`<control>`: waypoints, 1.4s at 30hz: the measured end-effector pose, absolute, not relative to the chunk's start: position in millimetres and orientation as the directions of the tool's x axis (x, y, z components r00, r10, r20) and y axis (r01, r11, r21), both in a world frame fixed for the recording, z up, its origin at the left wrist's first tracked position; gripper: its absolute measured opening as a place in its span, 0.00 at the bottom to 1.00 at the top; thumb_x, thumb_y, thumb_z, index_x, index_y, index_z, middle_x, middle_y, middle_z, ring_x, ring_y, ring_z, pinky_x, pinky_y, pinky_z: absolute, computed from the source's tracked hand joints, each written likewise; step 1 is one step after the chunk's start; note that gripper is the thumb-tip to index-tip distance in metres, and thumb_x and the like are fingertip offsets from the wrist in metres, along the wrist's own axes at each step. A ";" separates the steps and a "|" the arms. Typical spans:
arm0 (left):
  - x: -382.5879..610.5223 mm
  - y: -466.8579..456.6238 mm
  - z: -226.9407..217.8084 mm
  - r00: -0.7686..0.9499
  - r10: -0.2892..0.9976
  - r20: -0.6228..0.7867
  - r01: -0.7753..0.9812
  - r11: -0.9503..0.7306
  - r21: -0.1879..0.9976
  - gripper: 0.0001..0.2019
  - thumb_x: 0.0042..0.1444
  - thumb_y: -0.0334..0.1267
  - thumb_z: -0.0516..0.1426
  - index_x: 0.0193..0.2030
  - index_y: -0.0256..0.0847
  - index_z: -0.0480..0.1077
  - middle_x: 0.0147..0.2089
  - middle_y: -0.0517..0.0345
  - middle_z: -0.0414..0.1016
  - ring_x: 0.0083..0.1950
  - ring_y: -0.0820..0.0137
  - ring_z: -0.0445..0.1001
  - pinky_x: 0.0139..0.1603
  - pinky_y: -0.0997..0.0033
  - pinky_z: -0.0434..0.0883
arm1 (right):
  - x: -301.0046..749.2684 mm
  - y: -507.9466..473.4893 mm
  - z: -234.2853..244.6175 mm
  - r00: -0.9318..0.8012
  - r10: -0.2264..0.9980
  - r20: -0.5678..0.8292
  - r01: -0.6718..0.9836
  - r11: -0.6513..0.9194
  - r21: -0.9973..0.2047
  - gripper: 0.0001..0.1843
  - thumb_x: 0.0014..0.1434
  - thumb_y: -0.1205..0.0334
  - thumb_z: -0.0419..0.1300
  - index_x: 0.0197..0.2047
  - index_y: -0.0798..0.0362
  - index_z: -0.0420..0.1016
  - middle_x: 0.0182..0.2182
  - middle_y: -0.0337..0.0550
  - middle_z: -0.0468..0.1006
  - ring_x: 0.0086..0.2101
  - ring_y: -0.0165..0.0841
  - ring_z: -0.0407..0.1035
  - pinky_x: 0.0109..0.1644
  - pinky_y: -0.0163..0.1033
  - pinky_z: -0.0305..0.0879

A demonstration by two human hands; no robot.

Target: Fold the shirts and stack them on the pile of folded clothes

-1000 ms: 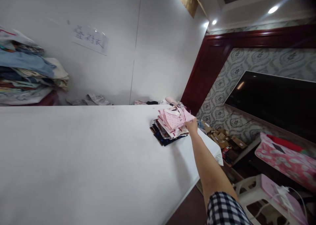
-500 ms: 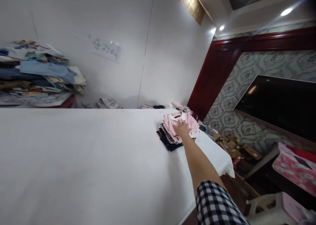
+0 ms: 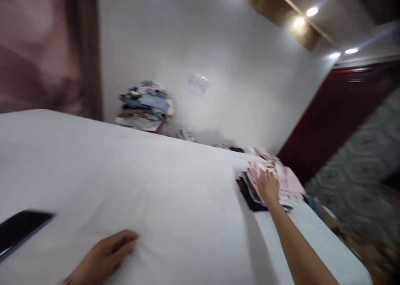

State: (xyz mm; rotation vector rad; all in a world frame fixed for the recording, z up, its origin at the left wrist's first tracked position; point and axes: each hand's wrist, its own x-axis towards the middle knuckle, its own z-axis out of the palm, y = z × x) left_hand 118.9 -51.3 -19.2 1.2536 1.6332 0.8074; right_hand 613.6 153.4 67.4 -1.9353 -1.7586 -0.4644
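Observation:
My right hand reaches out to a stack of folded clothes at the far right of the white table. Its fingers are closed on a pink shirt with a white collar, on top of the stack. Darker folded garments lie beneath. The shirt spreads loosely to the right of the hand. Near the front, my left hand is low over the white cloth, blurred, fingers loosely bent and a gap by the thumb, with nothing in it. A dark phone-like slab lies left of it.
Beyond the table's far edge, a tall heap of clothes stands against the white wall, below and left of a paper sign. More garments lie behind the stack. Blurred brown boxes are on the right, beyond the table edge.
The view has swung left, bringing my left hand and the dark slab into sight. My right hand, earlier spread flat on the pink shirt, now grips it, and the shirt reaches further right.

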 end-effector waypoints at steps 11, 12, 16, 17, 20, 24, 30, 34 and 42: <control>140.2 -59.9 -10.3 -0.111 0.967 -0.229 0.137 0.244 0.960 0.14 0.39 0.44 0.55 0.32 0.37 0.70 0.24 0.60 0.69 0.19 0.75 0.63 0.19 0.74 0.58 | 347.6 65.7 -39.7 -0.618 0.747 0.245 0.353 0.542 -0.763 0.20 0.48 0.48 0.58 0.44 0.13 0.70 0.53 0.27 0.71 0.60 0.42 0.55 0.67 0.55 0.48; 140.6 -60.5 -9.5 -0.108 0.965 -0.239 0.088 0.248 0.965 0.15 0.38 0.44 0.56 0.32 0.37 0.69 0.24 0.60 0.69 0.18 0.74 0.63 0.18 0.74 0.59 | 332.6 59.8 -37.3 -0.646 0.727 0.234 0.316 0.533 -0.785 0.21 0.48 0.49 0.59 0.45 0.14 0.70 0.53 0.27 0.71 0.60 0.43 0.56 0.67 0.56 0.47; 127.0 -64.4 9.9 -0.128 0.975 -0.179 -0.071 0.171 0.983 0.16 0.39 0.45 0.58 0.33 0.37 0.69 0.25 0.59 0.71 0.18 0.74 0.65 0.18 0.73 0.62 | 306.7 56.3 -41.7 -0.699 0.671 0.246 0.348 0.621 -0.702 0.22 0.50 0.49 0.59 0.49 0.18 0.70 0.56 0.29 0.69 0.60 0.44 0.57 0.66 0.58 0.50; 117.4 -66.2 18.9 -0.162 0.977 -0.136 -0.082 0.124 0.989 0.16 0.40 0.45 0.58 0.34 0.36 0.69 0.25 0.59 0.71 0.18 0.75 0.65 0.18 0.74 0.62 | 306.9 58.2 -46.7 -0.704 0.658 0.267 0.378 0.665 -0.645 0.21 0.52 0.49 0.58 0.51 0.21 0.70 0.57 0.31 0.68 0.60 0.44 0.57 0.65 0.59 0.51; 69.3 -73.2 50.1 -0.337 0.942 0.014 -0.008 -0.017 1.000 0.15 0.44 0.45 0.57 0.36 0.36 0.70 0.28 0.58 0.72 0.20 0.76 0.66 0.20 0.76 0.64 | 313.5 64.2 -64.0 -0.733 0.595 0.330 0.430 0.781 -0.453 0.22 0.57 0.51 0.53 0.55 0.35 0.71 0.59 0.38 0.66 0.60 0.47 0.58 0.63 0.60 0.54; -29.8 -82.6 82.7 -0.657 0.718 0.232 0.490 0.172 0.855 0.14 0.52 0.44 0.52 0.41 0.39 0.72 0.31 0.57 0.75 0.28 0.72 0.72 0.29 0.72 0.71 | 320.7 72.5 -80.9 -0.761 0.500 0.413 0.422 0.866 -0.270 0.22 0.59 0.54 0.52 0.57 0.39 0.70 0.58 0.39 0.67 0.56 0.49 0.63 0.57 0.60 0.65; -166.7 -91.1 95.6 -0.803 0.451 0.389 0.587 0.488 0.646 0.14 0.52 0.38 0.52 0.44 0.38 0.73 0.50 0.47 0.72 0.53 0.58 0.68 0.58 0.59 0.64 | 327.3 92.4 -95.1 -0.794 0.366 0.485 0.338 0.929 -0.148 0.32 0.56 0.56 0.57 0.62 0.26 0.53 0.57 0.34 0.67 0.52 0.49 0.67 0.47 0.57 0.74; -218.8 -92.9 95.5 -0.868 0.315 0.383 0.493 0.637 0.593 0.20 0.54 0.40 0.51 0.52 0.35 0.70 0.60 0.40 0.63 0.61 0.50 0.59 0.61 0.49 0.58 | 331.6 96.1 -100.8 -0.773 0.409 0.486 0.373 0.911 -0.175 0.36 0.54 0.56 0.58 0.61 0.20 0.49 0.55 0.29 0.68 0.50 0.48 0.68 0.46 0.57 0.75; -285.3 -85.0 99.6 -0.947 0.236 0.220 0.317 0.803 0.504 0.22 0.57 0.49 0.52 0.56 0.42 0.68 0.66 0.42 0.51 0.67 0.44 0.47 0.60 0.40 0.54 | 339.3 107.3 -111.5 -0.772 0.451 0.447 0.406 0.892 -0.198 0.41 0.48 0.56 0.61 0.58 0.12 0.47 0.49 0.33 0.74 0.45 0.50 0.72 0.40 0.56 0.77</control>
